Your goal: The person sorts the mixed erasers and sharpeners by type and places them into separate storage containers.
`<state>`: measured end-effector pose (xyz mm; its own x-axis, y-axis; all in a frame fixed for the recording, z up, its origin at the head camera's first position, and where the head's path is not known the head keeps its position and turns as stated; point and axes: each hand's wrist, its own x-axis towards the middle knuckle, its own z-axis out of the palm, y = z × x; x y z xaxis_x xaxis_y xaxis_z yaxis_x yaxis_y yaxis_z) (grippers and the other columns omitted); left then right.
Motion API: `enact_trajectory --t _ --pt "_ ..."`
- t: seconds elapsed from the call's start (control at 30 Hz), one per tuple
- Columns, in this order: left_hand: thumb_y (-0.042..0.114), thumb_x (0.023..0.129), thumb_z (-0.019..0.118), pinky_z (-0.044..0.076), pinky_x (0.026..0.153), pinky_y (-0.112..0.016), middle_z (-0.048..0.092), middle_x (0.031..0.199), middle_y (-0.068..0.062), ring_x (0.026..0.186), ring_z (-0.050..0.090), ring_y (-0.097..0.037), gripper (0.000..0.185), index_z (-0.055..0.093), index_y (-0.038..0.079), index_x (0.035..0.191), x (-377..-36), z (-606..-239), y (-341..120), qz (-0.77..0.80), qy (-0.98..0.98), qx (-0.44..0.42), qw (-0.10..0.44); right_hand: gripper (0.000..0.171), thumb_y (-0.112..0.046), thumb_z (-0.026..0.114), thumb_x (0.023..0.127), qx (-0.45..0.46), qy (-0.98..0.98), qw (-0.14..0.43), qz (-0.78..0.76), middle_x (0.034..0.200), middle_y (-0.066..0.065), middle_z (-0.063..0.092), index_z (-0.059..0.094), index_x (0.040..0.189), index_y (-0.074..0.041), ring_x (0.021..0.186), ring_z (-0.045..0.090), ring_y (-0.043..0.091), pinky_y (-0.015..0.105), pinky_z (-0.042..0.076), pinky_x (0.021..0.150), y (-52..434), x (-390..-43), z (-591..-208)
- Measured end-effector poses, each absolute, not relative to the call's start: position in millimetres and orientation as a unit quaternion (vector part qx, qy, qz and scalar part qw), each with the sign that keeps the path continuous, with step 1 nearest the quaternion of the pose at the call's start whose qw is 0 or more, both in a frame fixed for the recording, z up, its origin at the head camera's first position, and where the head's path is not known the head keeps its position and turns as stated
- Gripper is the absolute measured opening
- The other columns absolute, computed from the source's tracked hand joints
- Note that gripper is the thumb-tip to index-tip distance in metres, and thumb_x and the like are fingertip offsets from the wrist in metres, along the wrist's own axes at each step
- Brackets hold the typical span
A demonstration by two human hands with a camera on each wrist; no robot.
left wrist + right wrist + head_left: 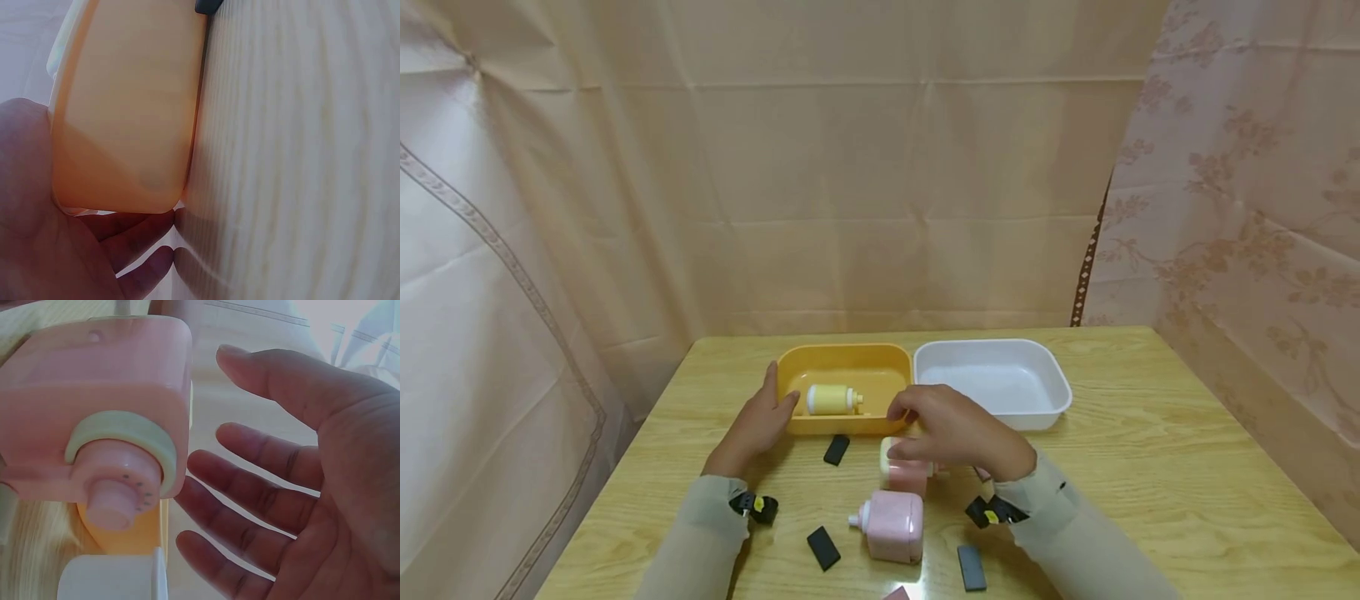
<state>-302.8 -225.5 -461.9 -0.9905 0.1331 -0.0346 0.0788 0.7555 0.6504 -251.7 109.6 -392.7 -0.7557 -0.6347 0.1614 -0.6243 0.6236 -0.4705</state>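
Note:
My left hand [756,423] holds the left end of a yellow tray [850,425], thumb at the rim and fingers along the outer end wall [125,112]. A pale yellow bottle [831,400] with a white base lies on its side in that tray. Over a pink, box-shaped bottle [904,477] with a pale end hovers my right hand [955,429], its fingers spread and apart from it. In the right wrist view, the pink bottle [94,406] shows a round stepped cap with a pale green collar. Nearer me lies a second pink bottle [895,527] with a white nozzle.
A white tray [992,392] adjoins the yellow one on the right. Small dark blocks lie about: a black one [837,450] before the yellow tray, another black one [823,547] nearer, and a grey one [972,568]. A pink piece [897,593] shows at the bottom edge.

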Motion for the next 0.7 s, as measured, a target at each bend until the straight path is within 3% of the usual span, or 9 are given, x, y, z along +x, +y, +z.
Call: enact_trajectory --t 0.17,0.47,0.7 --pt "0.045 0.110 0.037 0.019 0.125 -0.060 0.011 0.171 -0.024 0.156 0.021 -0.045 0.083 -0.017 0.011 0.164 -302.5 -462.6 -227.0 0.346 0.936 0.052 0.042 0.049 -0.040 0.086 0.082 -0.338 0.906 0.047 -0.251 0.115 0.001 0.074 0.073 0.120 -0.012 0.105 0.068 0.020 0.039 0.055 0.094 111.6 -246.6 -392.0" --pt "0.047 0.110 0.037 0.021 0.125 -0.060 0.014 0.171 -0.023 0.155 0.023 -0.044 0.084 -0.016 0.012 0.164 -302.3 -461.6 -225.9 0.346 0.936 0.053 0.040 0.061 -0.045 0.086 0.079 -0.332 0.914 0.077 -0.222 0.122 -0.001 0.072 0.070 0.129 -0.013 0.109 0.067 0.019 0.038 0.054 0.095 115.1 -241.0 -392.0" --pt "0.046 0.110 0.036 0.020 0.125 -0.060 0.013 0.171 -0.024 0.155 0.022 -0.044 0.083 -0.016 0.010 0.164 -302.5 -460.4 -225.7 0.344 0.937 0.053 0.042 0.064 -0.049 0.088 0.078 -0.345 0.910 0.074 -0.218 0.119 -0.002 0.072 0.070 0.128 -0.015 0.105 0.066 0.018 0.037 0.054 0.092 117.8 -239.2 -392.6"
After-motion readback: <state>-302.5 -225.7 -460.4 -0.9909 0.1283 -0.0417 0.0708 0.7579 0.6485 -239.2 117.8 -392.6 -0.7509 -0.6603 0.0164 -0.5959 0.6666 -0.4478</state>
